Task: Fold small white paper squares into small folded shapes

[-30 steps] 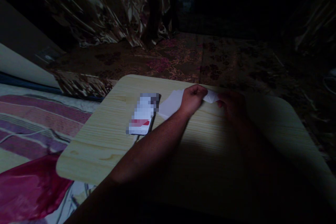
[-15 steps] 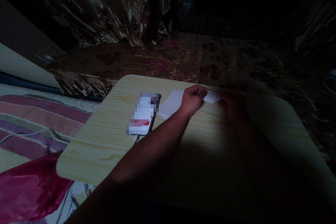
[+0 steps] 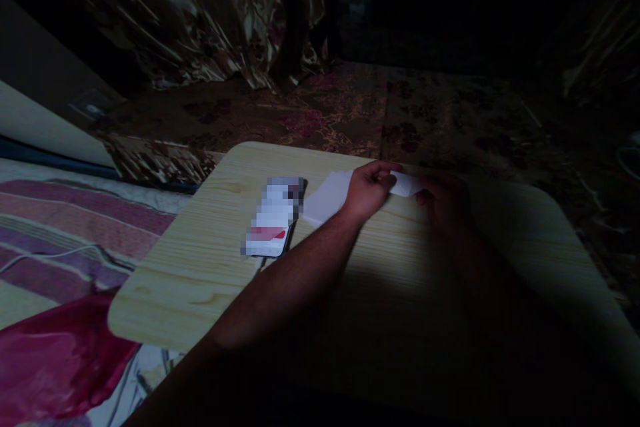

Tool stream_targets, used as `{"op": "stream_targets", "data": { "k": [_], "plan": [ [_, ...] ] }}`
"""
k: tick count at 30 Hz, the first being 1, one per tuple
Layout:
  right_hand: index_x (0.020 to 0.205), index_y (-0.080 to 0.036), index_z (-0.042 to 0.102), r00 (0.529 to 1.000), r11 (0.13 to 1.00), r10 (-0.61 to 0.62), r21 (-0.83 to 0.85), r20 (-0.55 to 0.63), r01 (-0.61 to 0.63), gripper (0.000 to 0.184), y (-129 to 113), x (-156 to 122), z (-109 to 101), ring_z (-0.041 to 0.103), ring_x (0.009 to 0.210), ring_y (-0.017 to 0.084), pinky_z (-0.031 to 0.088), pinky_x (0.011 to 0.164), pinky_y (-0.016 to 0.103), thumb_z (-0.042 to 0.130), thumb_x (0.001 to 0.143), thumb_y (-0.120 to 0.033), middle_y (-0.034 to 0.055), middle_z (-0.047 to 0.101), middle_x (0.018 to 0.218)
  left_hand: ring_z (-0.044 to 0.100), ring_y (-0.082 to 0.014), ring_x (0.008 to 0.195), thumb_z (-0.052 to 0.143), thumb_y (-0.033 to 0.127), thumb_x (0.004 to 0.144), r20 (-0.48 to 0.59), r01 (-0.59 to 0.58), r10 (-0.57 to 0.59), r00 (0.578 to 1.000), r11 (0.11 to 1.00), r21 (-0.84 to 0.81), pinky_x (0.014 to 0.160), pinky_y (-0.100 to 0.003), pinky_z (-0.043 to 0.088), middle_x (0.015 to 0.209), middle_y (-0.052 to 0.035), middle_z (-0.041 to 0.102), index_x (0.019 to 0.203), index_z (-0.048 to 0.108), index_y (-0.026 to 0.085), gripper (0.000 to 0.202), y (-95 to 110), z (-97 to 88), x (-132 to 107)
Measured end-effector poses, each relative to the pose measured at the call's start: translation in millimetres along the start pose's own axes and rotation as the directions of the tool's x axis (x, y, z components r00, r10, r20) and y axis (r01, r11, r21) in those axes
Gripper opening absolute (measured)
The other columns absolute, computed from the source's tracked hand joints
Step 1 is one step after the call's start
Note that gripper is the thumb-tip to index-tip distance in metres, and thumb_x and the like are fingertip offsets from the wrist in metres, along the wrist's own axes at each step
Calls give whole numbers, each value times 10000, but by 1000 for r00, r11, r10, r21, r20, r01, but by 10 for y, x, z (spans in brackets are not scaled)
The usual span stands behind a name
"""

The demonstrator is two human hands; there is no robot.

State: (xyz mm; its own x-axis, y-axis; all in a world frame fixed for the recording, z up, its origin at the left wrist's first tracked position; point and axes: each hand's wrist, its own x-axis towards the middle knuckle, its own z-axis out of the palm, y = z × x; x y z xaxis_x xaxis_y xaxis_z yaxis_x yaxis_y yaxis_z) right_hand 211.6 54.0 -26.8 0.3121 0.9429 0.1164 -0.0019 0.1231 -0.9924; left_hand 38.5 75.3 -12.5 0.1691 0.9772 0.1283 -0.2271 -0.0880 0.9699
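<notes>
A small white piece of paper (image 3: pixel 406 184) is held between both hands above the far side of a pale wooden table (image 3: pixel 200 267). My left hand (image 3: pixel 367 190) pinches its left end with curled fingers. In deep shadow, my right hand (image 3: pixel 445 203) grips the right end. Another white sheet (image 3: pixel 327 197) lies flat on the table just left of my left hand. A phone (image 3: pixel 273 217) with a lit screen rests further left on the table.
A striped pink and purple cloth (image 3: pixel 55 227) and a red plastic bag (image 3: pixel 55 360) lie left of the table. Patterned carpet (image 3: pixel 350 110) and shiny draped curtains (image 3: pixel 190 20) fill the dark background. A thin white cable (image 3: pixel 45 259) crosses the striped cloth.
My left hand's fingers have shifted slightly forward over the paper. The paper and my right hand stay almost where they were.
</notes>
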Motion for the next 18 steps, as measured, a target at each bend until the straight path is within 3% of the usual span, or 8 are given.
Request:
{"op": "stream_targets", "data": {
  "k": [9,18],
  "plan": [
    [661,-202,656,1000,1000,9,-14,-14,-9,169,-6,3,0,493,473,116,357,466,270,769,722,-313,-35,578,521,491,-85,581,691,178,744,-9,28,-28,1000,1000,-8,576,-226,365,674,6,629,901,767,155,176,7,3,3],
    [647,-204,635,1000,997,-10,-71,20,11,210,0,2,-7,494,488,127,361,486,285,753,741,-350,-30,557,521,501,-91,574,708,227,761,-9,40,-40,999,999,-3,574,-233,375,666,8,637,879,756,165,142,6,5,0]
  ]
}}
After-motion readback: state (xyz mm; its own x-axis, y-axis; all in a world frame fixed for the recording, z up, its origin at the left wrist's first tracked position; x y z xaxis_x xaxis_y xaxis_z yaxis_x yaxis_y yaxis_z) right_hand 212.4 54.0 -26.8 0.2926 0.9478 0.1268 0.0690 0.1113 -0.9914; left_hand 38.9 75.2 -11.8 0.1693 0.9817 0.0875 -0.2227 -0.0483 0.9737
